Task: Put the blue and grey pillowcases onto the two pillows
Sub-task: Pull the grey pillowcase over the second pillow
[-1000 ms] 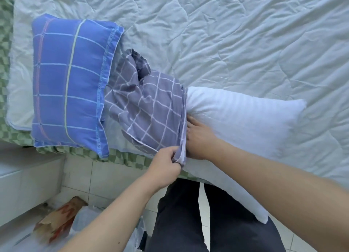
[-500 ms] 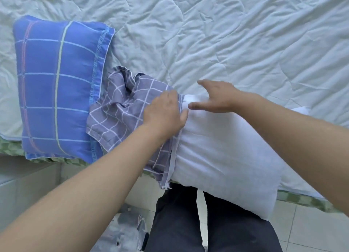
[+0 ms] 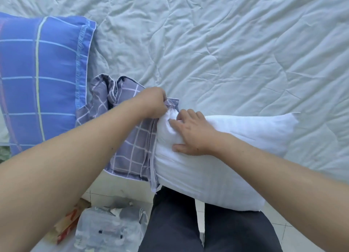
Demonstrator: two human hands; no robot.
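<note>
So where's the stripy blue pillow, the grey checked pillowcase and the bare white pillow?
Blue striped pillow [image 3: 43,78], head view: middle of its top face.
Grey checked pillowcase [image 3: 130,153], head view: flat part near its open edge.
Plain white pillow [image 3: 217,168], head view: middle of its bare side.

Matt quilted bed cover [image 3: 226,44], soft and creased, blue pillowcase [image 3: 43,78] smooth woven cloth with stitched border, grey pillowcase [image 3: 130,153] thin checked cotton, crumpled, white pillow [image 3: 217,166] faintly striped matt fabric, floor tiles [image 3: 117,187] glossy, plastic bag [image 3: 109,231] shiny and wrinkled
</note>
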